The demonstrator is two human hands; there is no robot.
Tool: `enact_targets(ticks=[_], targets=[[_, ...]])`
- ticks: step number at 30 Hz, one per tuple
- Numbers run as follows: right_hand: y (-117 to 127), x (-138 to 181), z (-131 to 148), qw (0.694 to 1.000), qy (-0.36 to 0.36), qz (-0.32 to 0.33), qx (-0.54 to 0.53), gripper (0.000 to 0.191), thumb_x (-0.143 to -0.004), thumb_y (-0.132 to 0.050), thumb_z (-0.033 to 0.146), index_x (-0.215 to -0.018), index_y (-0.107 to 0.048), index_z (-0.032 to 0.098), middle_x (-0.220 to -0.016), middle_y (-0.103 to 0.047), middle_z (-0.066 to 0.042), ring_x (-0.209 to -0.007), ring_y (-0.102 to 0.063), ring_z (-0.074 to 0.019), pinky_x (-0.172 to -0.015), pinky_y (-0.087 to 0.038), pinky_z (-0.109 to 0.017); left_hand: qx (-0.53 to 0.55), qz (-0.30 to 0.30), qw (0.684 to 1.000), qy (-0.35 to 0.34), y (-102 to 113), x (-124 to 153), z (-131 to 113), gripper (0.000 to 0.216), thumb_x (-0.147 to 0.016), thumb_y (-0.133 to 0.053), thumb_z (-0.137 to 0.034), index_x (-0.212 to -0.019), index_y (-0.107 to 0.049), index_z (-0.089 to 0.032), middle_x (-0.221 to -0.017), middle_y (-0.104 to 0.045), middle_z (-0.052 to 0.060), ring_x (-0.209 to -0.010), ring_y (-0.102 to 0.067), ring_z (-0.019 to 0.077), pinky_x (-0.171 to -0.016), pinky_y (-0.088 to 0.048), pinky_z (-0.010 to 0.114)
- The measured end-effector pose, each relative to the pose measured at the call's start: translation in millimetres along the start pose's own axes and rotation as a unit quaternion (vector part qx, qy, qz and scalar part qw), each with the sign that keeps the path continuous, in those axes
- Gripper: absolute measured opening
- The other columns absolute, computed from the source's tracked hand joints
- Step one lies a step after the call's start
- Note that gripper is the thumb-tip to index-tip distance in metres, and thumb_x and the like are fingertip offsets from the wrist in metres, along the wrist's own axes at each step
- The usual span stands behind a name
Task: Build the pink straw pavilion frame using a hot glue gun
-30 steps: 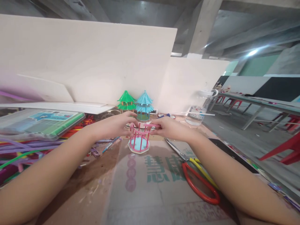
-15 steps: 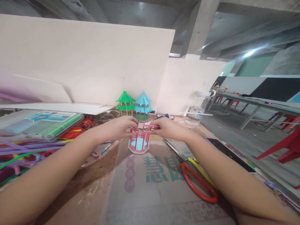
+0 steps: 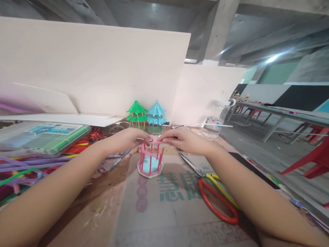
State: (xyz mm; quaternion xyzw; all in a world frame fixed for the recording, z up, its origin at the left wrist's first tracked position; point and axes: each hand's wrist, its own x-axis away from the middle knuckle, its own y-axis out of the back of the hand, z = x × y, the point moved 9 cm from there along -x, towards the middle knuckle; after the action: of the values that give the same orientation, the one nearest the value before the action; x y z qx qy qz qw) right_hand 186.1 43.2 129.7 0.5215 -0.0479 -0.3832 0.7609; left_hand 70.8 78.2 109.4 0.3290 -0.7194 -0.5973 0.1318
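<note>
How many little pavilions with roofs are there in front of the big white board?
2: a green pavilion and, just right of it, a light-blue pavilion. The pink frame at the person's hands has no roof. Anything low behind the hands would be hidden.

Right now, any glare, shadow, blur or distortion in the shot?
Head view, upper right: ceiling light flares; head view, lower left: shadow beside the left forearm darkens the table; head view, right edge: red stool looks stretched and smeared; head view, centre: pink frame readable, fine detail at left hand and right hand soft.
</note>
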Motion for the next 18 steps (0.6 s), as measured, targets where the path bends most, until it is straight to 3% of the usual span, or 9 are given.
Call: enact_targets(ticks=[3,7,11,15,18], targets=[[2.5,-0.1,-13.6,1.000,-0.026,-0.002,-0.010,0.022,-0.091,-0.049,0.022,-0.097,-0.069,0.018,-0.087,-0.070,-0.004,-0.077,-0.061,-0.0150,-0.069,-0.043,-0.026,-0.004,-0.014,0.999,-0.042,4.5,-1.2,-7.7,0.028,-0.091,-0.047,-0.021,-0.099,-0.074,-0.023,-0.126,-0.067,0.003,-0.113,-0.063,0.0161,-0.091,-0.048,0.023],[3.6,1.0,-12.9,0.999,-0.028,0.001,0.024,0.019,-0.092,-0.045,0.020,-0.092,-0.063,0.016,-0.083,-0.064,-0.004,-0.076,-0.056,-0.0153,-0.067,-0.040,-0.026,-0.048,-0.020,0.998,-0.031,15.1,1.6,-11.6,0.031,-0.092,-0.045,-0.020,-0.105,-0.073,-0.023,-0.129,-0.063,0.005,-0.119,-0.059,0.0187,-0.098,-0.047,0.028],[-10.3,2.9,-3.2,0.997,-0.011,0.073,0.021,0.018,-0.090,-0.055,0.031,-0.091,-0.064,0.015,-0.083,-0.064,-0.003,-0.073,-0.055,-0.0151,-0.064,-0.039,-0.025,-0.061,0.009,0.997,-0.044,22.4,11.3,-35.5,0.031,-0.093,-0.048,-0.027,-0.115,-0.070,-0.028,-0.135,-0.058,0.002,-0.125,-0.053,0.0205,-0.104,-0.043,0.031],[-21.4,3.3,2.5,0.995,0.011,0.103,-0.005,0.013,-0.089,-0.059,0.025,-0.092,-0.067,0.016,-0.077,-0.062,0.001,-0.067,-0.053,-0.0120,-0.060,-0.037,-0.022,-0.085,0.046,0.994,-0.051,16.3,17.5,-56.8,0.031,-0.088,-0.058,-0.032,-0.117,-0.068,-0.027,-0.138,-0.054,0.006,-0.127,-0.050,0.0248,-0.107,-0.040,0.036],[-24.3,0.9,1.9,0.996,0.021,0.087,-0.002,0.010,-0.088,-0.059,0.021,-0.087,-0.067,0.015,-0.074,-0.062,0.002,-0.065,-0.052,-0.0107,-0.060,-0.035,-0.021,-0.095,0.060,0.992,-0.057,6.6,15.0,-60.2,0.022,-0.088,-0.062,-0.030,-0.105,-0.073,-0.025,-0.136,-0.054,0.008,-0.122,-0.054,0.0237,-0.102,-0.044,0.034]])
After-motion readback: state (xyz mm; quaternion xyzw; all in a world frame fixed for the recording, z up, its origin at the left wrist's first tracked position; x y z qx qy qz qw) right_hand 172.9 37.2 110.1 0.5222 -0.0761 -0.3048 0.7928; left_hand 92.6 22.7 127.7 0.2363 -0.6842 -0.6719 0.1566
